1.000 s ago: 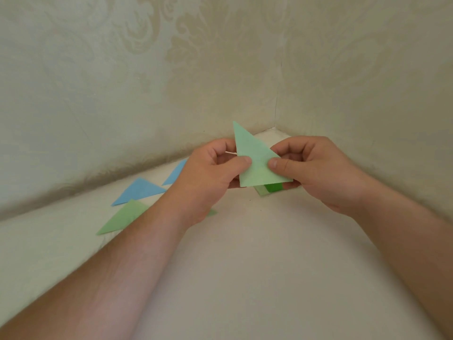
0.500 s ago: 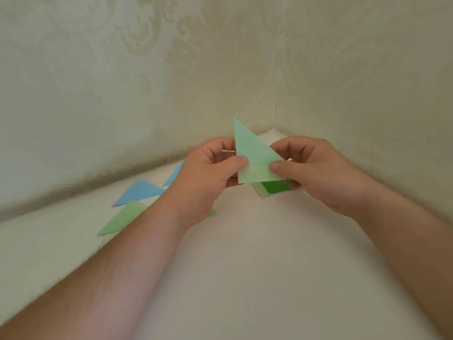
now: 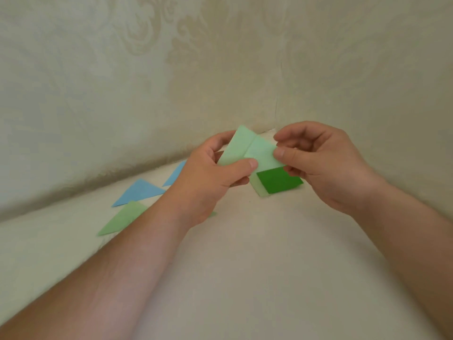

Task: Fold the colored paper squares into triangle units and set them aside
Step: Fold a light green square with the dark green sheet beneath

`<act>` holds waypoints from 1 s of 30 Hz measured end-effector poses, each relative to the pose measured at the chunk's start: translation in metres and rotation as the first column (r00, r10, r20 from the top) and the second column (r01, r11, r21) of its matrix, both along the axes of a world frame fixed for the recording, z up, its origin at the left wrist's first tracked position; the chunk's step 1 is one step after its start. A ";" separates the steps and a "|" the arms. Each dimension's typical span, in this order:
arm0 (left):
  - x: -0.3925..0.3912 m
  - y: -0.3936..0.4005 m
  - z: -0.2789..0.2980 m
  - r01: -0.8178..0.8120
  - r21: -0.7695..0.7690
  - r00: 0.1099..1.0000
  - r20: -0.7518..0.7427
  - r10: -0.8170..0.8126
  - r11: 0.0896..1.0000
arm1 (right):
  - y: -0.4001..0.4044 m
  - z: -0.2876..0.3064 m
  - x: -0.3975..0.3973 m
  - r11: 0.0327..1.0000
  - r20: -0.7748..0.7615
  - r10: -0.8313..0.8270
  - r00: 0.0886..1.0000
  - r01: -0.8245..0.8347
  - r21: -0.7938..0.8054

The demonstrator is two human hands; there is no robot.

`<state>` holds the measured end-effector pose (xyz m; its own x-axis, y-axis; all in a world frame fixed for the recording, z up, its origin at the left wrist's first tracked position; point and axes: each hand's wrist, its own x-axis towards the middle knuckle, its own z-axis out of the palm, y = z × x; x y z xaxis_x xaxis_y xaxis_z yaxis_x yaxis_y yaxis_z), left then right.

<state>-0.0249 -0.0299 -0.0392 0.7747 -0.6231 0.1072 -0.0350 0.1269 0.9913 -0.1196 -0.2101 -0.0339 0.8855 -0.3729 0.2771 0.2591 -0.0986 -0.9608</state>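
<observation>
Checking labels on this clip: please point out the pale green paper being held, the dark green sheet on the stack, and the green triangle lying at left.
pale green paper (image 3: pixel 247 149): head view, on its middle crease.
dark green sheet (image 3: pixel 278 180): head view, centre of its top face.
green triangle (image 3: pixel 123 218): head view, middle of its flat face.

Matt pale-green paper (image 3: pixel 255 150), creased, wall (image 3: pixel 122 82) perhaps embossed wallpaper

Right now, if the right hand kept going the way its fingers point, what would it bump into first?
The right hand points leftward, already pinching the light green paper. Just past that paper it would likely meet the left hand, which grips the paper's other side, though depth is hard to judge.
</observation>
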 end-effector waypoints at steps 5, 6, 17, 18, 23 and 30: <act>0.002 0.000 -0.001 -0.059 -0.002 0.997 0.056 0.059 0.998 | -0.005 -0.002 0.001 0.996 -0.006 -0.056 0.998 0.055 -0.068; 0.001 0.001 0.000 -0.092 -0.002 0.989 0.113 0.092 0.996 | -0.004 -0.005 0.001 0.982 -0.006 -0.097 0.995 0.095 -0.161; 0.002 0.001 -0.002 -0.218 -0.154 0.886 0.382 0.262 0.964 | 0.004 0.001 -0.005 0.958 -0.045 -0.036 0.998 0.021 -0.287; 0.002 0.001 -0.002 -0.197 -0.169 0.895 0.372 0.248 0.966 | 0.006 0.000 -0.005 0.969 -0.054 0.036 0.998 -0.048 -0.244; -0.004 0.001 0.000 -0.139 -0.131 0.911 0.372 0.178 0.982 | 0.013 -0.001 -0.006 0.971 0.059 0.216 0.975 -0.208 -0.121; -0.007 0.001 0.001 -0.055 -0.125 0.951 0.294 0.090 0.991 | 0.010 0.001 -0.006 0.990 0.101 0.105 0.989 -0.095 -0.104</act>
